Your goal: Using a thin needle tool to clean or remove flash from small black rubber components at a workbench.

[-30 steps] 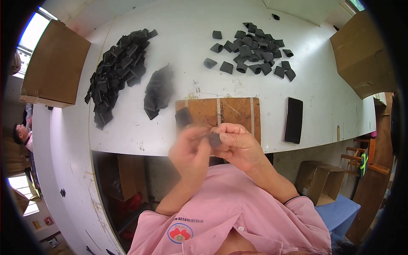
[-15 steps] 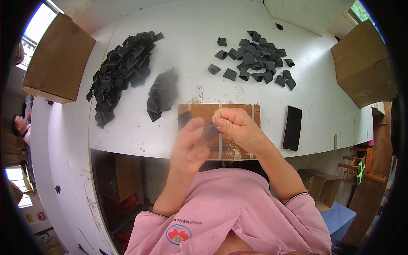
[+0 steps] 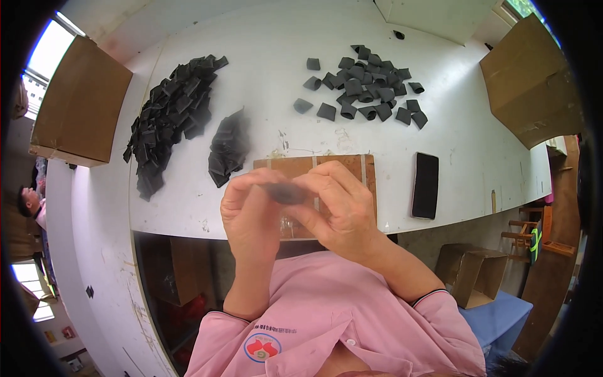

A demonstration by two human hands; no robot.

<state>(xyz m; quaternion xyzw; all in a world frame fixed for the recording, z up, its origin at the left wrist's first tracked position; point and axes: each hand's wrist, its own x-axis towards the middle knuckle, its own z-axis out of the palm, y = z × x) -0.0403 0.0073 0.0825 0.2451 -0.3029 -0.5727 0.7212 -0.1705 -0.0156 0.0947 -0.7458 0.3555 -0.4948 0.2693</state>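
Note:
Pinched between the fingers of both hands is a small black sleeve-like piece (image 3: 286, 192), blurred by motion, with a dark hollow that seems to show in it. My left hand (image 3: 249, 210) grips its left end, and my right hand (image 3: 339, 210) has its right end between thumb and fingers. Both are held above a brown board (image 3: 359, 179) banded with pale strips. Beyond my left hand lies a small heap of flat black pieces (image 3: 227, 149). A larger pile of similar flat pieces (image 3: 173, 116) spreads farther left. Rounded black sleeves (image 3: 367, 91), some showing open ends, are scattered at the far right.
On the white table (image 3: 264, 81), a dark-screened phone (image 3: 426, 186) lies right of the board. Cardboard boxes stand at the left (image 3: 88, 100) and right (image 3: 531, 81). An open carton (image 3: 470, 273) is below the table's right side. A person (image 3: 31, 201) appears at far left.
My hands have shifted left and come level, both now on the black piece. My right fist has loosened into a thumb-and-finger hold. The view has shifted slightly.

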